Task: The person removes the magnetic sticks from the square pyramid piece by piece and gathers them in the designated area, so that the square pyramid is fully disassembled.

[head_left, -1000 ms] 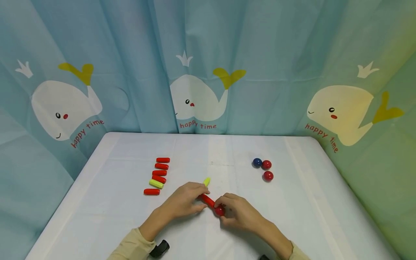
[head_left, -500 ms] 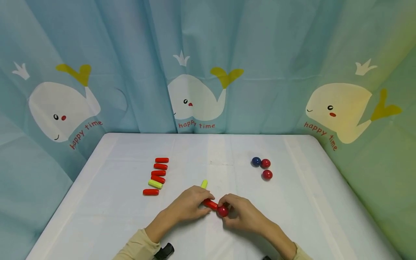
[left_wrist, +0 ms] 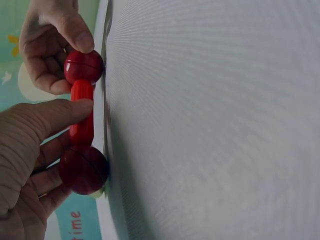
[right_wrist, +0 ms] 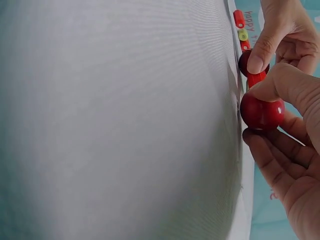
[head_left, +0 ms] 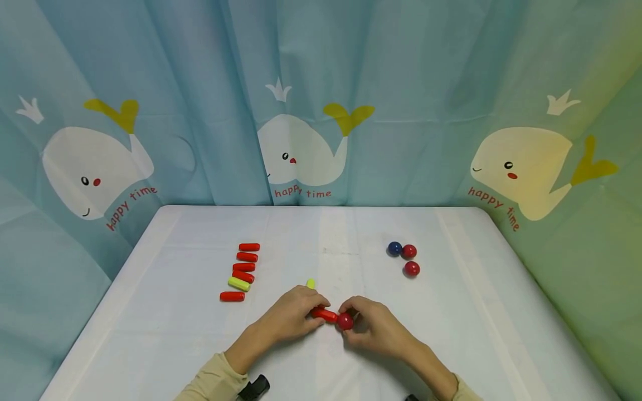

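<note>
Between thumb and fingers my left hand (head_left: 286, 316) grips a short red rod (head_left: 327, 316). My right hand (head_left: 376, 331) pinches a shiny red ball (head_left: 345, 321), which sits against the rod's right end. In the left wrist view a darker red ball (left_wrist: 84, 170) is at the rod's other end, by the left fingers; the left hand hides it in the head view. Past the left knuckles the tip of a yellow-green rod (head_left: 311, 283) shows, the rest of it covered. The right wrist view shows the right thumb over the pinched ball (right_wrist: 262, 112).
Several red rods (head_left: 244, 267) and one yellow-green rod (head_left: 239, 284) lie in a column at the left of the white table (head_left: 150, 345). At the back right are a blue ball (head_left: 394, 249) and two red balls (head_left: 412, 269). A whale-print curtain (head_left: 411, 83) surrounds the table.
Both hands have shifted slightly right with the red rod and ball. The rod has turned closer to level, and less of the yellow-green rod shows beyond the left hand.
</note>
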Available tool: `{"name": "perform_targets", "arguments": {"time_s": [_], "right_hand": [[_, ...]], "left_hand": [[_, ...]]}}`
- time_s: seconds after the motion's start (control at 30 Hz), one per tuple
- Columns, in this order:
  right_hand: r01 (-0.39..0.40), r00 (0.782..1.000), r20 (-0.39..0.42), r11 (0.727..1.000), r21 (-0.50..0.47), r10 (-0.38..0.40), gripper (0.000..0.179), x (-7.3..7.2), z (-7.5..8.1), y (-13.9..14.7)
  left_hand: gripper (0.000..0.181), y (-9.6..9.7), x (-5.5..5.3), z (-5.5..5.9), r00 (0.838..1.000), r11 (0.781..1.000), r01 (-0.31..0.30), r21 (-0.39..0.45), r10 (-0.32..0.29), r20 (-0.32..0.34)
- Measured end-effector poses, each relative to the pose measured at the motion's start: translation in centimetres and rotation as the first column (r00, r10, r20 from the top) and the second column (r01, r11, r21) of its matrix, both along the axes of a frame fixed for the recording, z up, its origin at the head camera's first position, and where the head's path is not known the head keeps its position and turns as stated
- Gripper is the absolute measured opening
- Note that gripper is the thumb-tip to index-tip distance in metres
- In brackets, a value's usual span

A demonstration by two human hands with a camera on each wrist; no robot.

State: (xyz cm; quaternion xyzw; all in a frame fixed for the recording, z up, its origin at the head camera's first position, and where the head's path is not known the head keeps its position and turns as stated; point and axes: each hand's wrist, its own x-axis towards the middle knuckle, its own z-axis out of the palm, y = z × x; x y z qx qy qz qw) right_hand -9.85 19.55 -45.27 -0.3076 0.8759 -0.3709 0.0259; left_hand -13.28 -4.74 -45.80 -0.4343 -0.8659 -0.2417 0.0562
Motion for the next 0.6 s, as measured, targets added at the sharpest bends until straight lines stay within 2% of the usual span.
{"name": "perform_targets", "arguments": {"time_s": [0.23,0.6], "right_hand": [[0.012,1.000,0.029,1.000,-0.017,-0.011,0.035,-0.01,0.16,0.13],[0.017,0.999,0.042,1.000,-0.019,-0.017,0.035,-0.06,0.24,0.21]], "left_hand": [[0.018,-0.25,0.06,-0.08,0.996,0.998,-0.018,0.055,0.013,0.090],[0.012,-0.36,0.06,0.04,0.991,0.998,-0.014,0.061,0.006,0.130]]}}
